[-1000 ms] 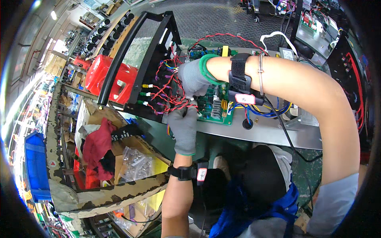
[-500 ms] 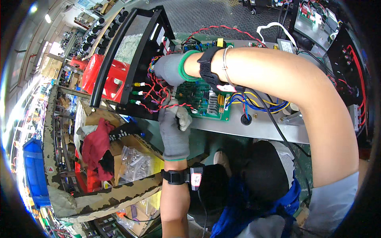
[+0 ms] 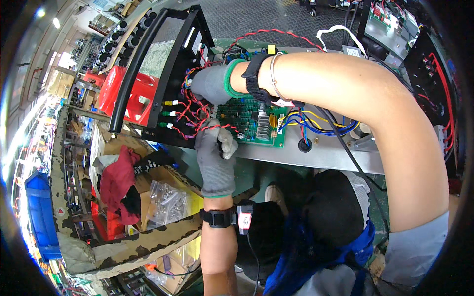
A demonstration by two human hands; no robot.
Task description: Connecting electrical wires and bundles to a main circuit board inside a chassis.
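Observation:
My left hand (image 3: pixel 216 155), in a grey knitted glove, is curled at the near edge of a green circuit board (image 3: pixel 242 118). Its fingertips close on a bundle of red twisted wires (image 3: pixel 201 114). Farther up, my right hand (image 3: pixel 210 85), also gloved, reaches across the board to the black front panel (image 3: pixel 170 93) of an open electrical chassis. The right fingers are hidden behind the glove's back, among multicoloured wires (image 3: pixel 187 79). Below them, yellow and green wire connectors (image 3: pixel 170 114) sit in a column on the panel.
A long black handle (image 3: pixel 143 64) stands out from the panel. Blue and yellow cables (image 3: pixel 321 123) cross the metal chassis base (image 3: pixel 326 157). At the left is a worn cart (image 3: pixel 138 249) with a plastic bag (image 3: pixel 168 202) and a red cloth (image 3: pixel 118 185). A red plastic object (image 3: pixel 131 96) stands behind the handle.
The whole view has shifted slightly. Both hands stay almost where they were, at the red wires and at the panel.

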